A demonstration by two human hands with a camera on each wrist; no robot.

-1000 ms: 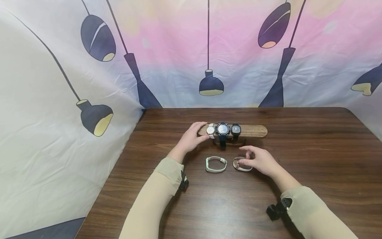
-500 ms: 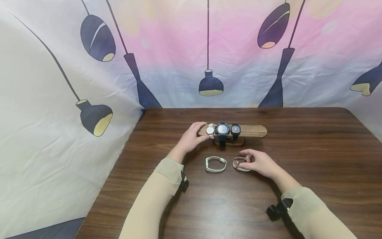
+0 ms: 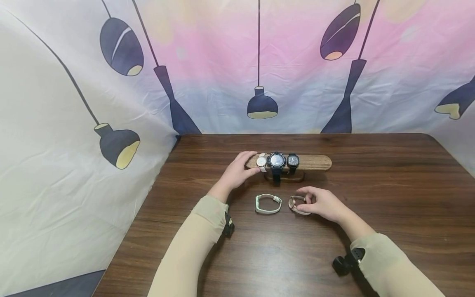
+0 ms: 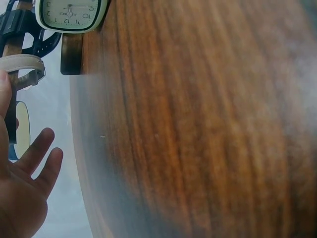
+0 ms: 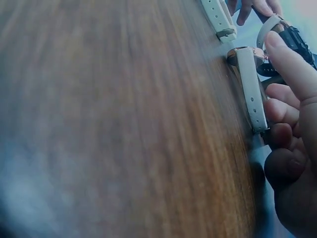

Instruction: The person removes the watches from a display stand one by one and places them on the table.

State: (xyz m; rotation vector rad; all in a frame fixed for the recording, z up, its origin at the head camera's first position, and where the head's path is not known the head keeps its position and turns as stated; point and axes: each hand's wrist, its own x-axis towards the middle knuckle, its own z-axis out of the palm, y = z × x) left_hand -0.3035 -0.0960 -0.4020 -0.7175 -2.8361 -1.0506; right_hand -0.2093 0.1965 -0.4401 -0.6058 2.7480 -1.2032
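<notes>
My left hand (image 3: 237,170) grips the left end of a wooden watch stand (image 3: 315,162), thumb in front and fingers behind. A white-strapped wristwatch (image 3: 261,161), a large black wristwatch (image 3: 277,161) and a square black one (image 3: 293,160) are strapped along its bar. On the table in front, my right hand (image 3: 327,203) pinches a rose-gold wristwatch (image 3: 291,203) with a buckled white strap (image 5: 251,89); its fingers partly cover it. Left of that lies a pale green wristwatch (image 3: 257,204) on its side, strap closed in a loop. Its square dial (image 4: 69,14) shows in the left wrist view.
The dark wood table (image 3: 259,264) runs back to a cloth backdrop (image 3: 219,74) printed with hanging lamps. A small black camera (image 3: 341,265) is strapped at the right cuff, another (image 3: 229,229) at the left. The stand's right half carries no watch.
My right thumb and fingers have drawn in around the rose-gold wristwatch, which has shifted very slightly left. My left hand and the stand stay put.
</notes>
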